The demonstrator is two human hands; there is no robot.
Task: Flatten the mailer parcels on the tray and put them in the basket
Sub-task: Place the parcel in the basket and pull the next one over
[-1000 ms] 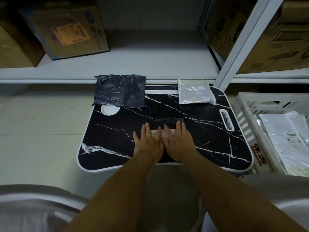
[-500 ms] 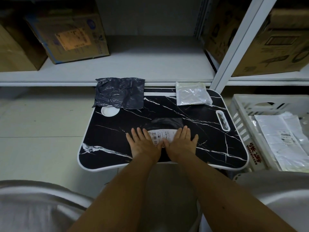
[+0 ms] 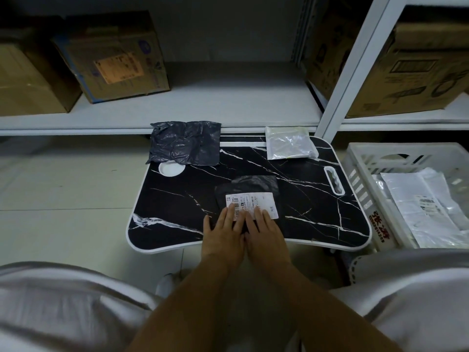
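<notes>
Legible markings: few.
Red characters "张" on basket [image 3: 380,226] wall; barcode label [image 3: 250,204] on my black mailer [image 3: 256,182], print unreadable.

The scene is dim and bluish-grey, with soft, even light and no hard shadows. The cardboard boxes [image 3: 111,62] at the top sink into murk. A clear plastic packet [image 3: 289,143] catches pale glare, and the white label [image 3: 250,204] stands out bright. Wide-angle distortion bends the shelf post [image 3: 347,72] and stretches the blurred, soft sleeves [image 3: 63,308] at the lower corners

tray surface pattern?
Black marble look with white veins and a white rim, on the rounded lap tray; head view.
</notes>
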